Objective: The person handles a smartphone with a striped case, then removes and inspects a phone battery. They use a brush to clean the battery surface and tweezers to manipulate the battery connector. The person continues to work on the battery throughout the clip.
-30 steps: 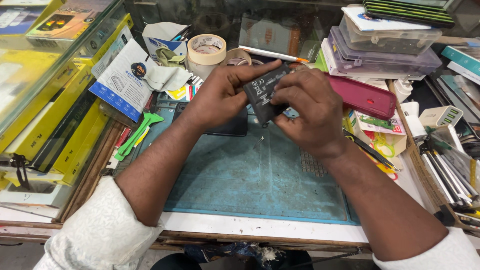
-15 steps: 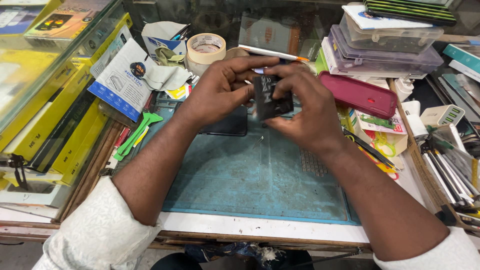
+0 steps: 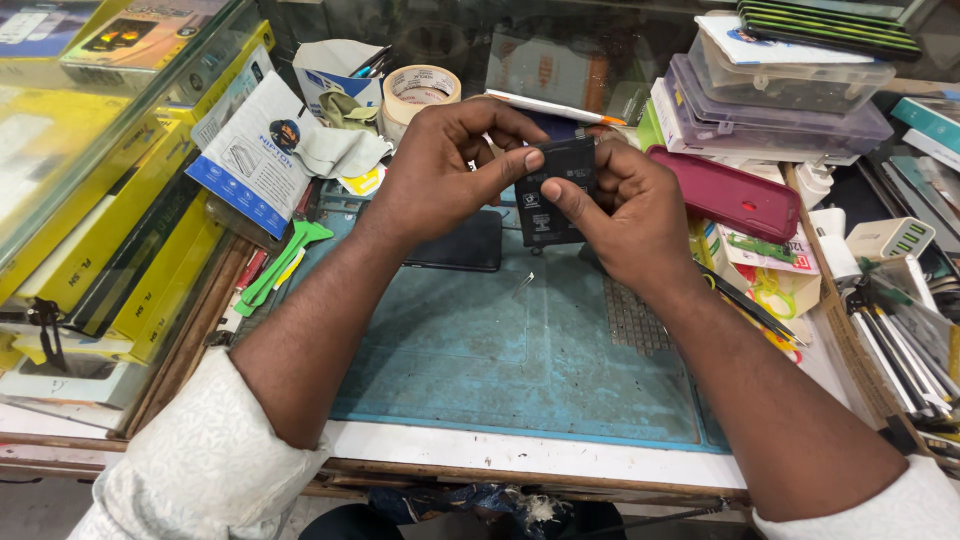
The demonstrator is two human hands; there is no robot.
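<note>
Pinching a black battery (image 3: pixel 553 195) between left hand (image 3: pixel 440 170) and right hand (image 3: pixel 630 215).

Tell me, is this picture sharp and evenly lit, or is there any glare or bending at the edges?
Head view: hands and black battery sharp, light even and soft; glass case at left carries pale reflections; table edge bows, a wide-lens distortion.

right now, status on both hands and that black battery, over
Left hand and right hand both pinch the black battery, held up above the blue mat. Dark phone lies flat under the left hand. Nothing between hands and battery.
</note>
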